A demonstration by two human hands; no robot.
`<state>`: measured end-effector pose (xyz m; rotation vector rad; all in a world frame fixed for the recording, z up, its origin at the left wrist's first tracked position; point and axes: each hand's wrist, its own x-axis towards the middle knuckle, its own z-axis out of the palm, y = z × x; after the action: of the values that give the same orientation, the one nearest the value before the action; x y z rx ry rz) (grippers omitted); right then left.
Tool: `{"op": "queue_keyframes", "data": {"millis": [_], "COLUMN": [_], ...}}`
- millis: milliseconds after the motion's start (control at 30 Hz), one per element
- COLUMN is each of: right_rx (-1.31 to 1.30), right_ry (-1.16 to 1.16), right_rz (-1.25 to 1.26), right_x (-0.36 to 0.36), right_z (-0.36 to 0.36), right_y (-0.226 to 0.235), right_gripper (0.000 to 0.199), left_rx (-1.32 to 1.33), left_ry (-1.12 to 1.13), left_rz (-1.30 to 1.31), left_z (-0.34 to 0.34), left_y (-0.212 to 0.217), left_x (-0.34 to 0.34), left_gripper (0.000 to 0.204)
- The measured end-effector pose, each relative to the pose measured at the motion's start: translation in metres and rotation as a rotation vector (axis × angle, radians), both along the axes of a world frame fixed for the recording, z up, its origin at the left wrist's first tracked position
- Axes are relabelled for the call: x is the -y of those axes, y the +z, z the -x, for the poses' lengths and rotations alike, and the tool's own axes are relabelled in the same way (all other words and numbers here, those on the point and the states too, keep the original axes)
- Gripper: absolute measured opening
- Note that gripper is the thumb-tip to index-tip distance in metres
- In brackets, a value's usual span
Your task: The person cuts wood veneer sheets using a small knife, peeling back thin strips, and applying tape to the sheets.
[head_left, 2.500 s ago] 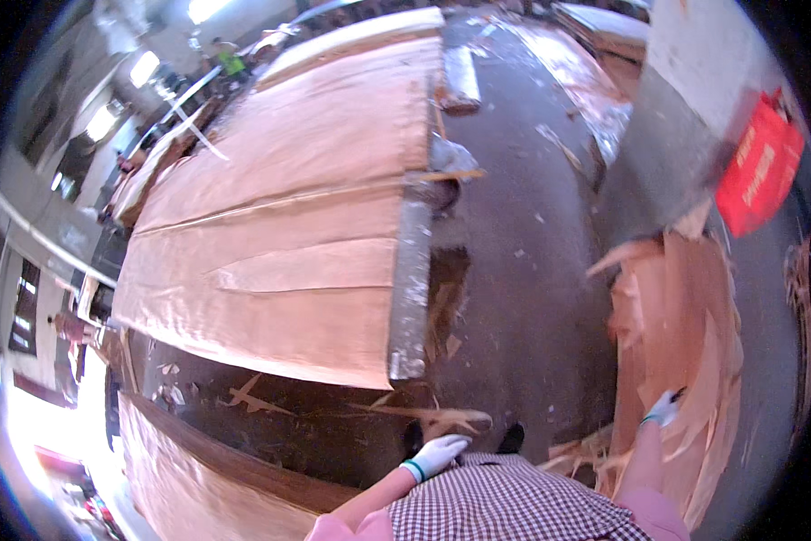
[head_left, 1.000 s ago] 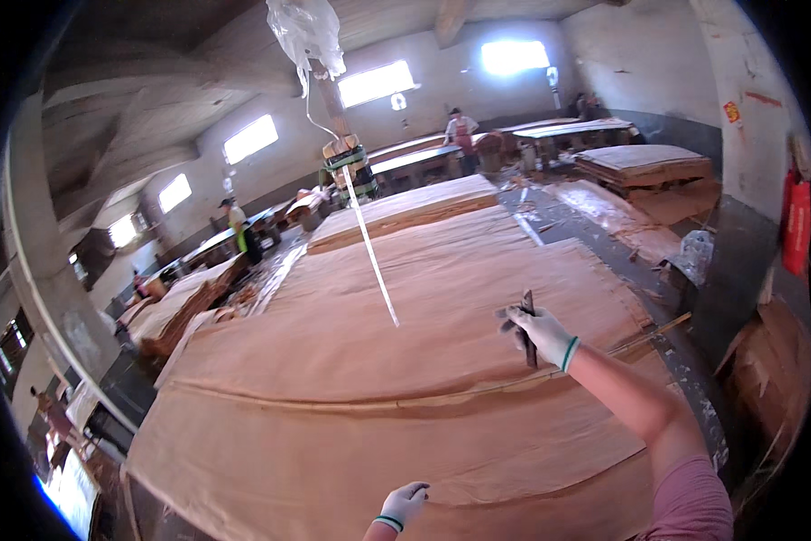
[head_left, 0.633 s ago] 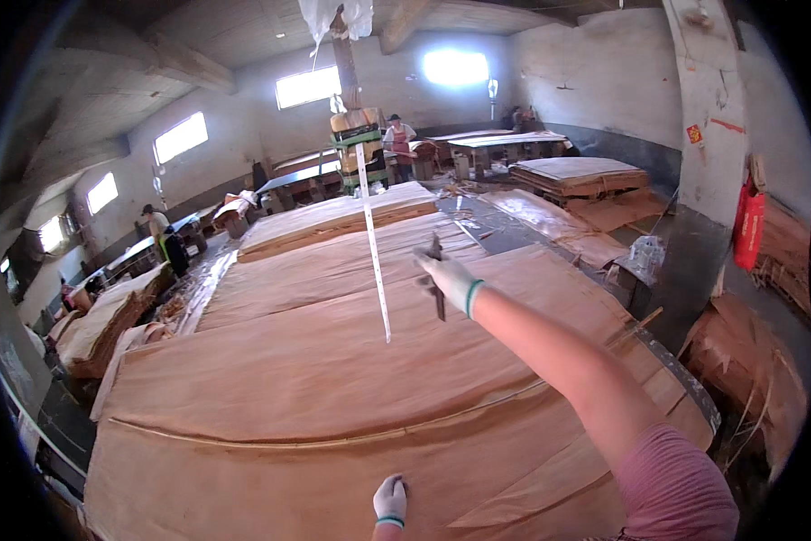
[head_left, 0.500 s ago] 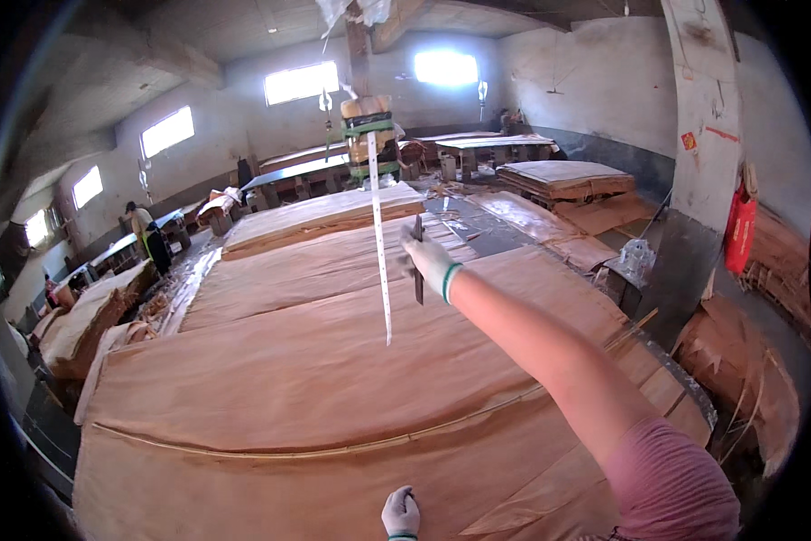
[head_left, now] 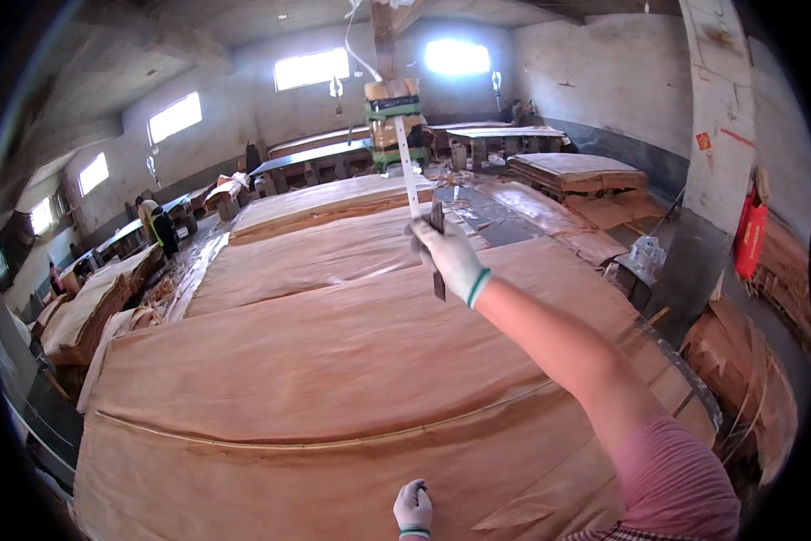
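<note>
Right hand [head_left: 451,257], gloved, arm stretched out over the wide table-load of thin brown sheets [head_left: 315,361]. Fingers closed round a dark flat bar [head_left: 439,285], held near upright, its lower end clear of the sheets as far as I can judge. White perforated strip [head_left: 406,162] slants down from the bound bundle [head_left: 393,110] on the post and meets those same fingers – pinched or merely touched, I can't tell. A pale blurred streak left of the hand may be its lower end.

Left hand [head_left: 413,507], gloved, low over the near sheet: fingers curled, nothing seen in it. Whether it touches the sheet or hides something, not clear from here.

State of things: top sheets spread and mostly flat, thin cane [head_left: 333,444] lying across them. Near right, a sheet edge makes a slanting line, not lying flush. Crumpled sheets [head_left: 726,347] lie off to the right, not spread – how much remains to be done, I can't judge.
</note>
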<state>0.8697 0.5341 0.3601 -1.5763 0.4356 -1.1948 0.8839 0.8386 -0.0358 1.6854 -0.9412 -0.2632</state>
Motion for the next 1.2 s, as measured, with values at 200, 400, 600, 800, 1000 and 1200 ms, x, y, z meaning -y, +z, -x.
{"op": "queue_keyframes", "data": {"millis": [200,400,600,800,1000,1200], "right_rx": [0.049,-0.042,0.067,0.197,0.143,-0.114], "right_ry": [0.232,0.266,0.424,0.531,0.485,0.394], "right_rz": [-0.277,-0.305,-0.253,-0.311,-0.209,-0.106], "right_x": [-0.049,-0.13,-0.22,-0.262,-0.281,-0.308], "right_z": [0.088,0.154,0.204,0.238,0.266,0.278], "right_y": [-0.008,0.009,0.06,0.113,0.139,0.138], "right_gripper": [0.023,0.021,0.021,0.026,0.03,0.028], "left_rx": [-0.622,-0.398,-0.479,-0.695,-0.704,-0.827], "left_ry": [0.032,-0.066,-0.642,-0.712,-0.679,-0.583], "left_rz": [0.119,0.665,0.692,0.837,0.856,0.908], "left_z": [-0.006,-0.041,0.039,0.059,0.057,0.02], "left_y": [0.012,0.222,0.455,0.493,0.483,0.473], "left_x": [0.021,0.1,0.123,0.162,0.182,0.202], "left_gripper": [0.019,0.031,0.085,0.062,0.06,0.06]}}
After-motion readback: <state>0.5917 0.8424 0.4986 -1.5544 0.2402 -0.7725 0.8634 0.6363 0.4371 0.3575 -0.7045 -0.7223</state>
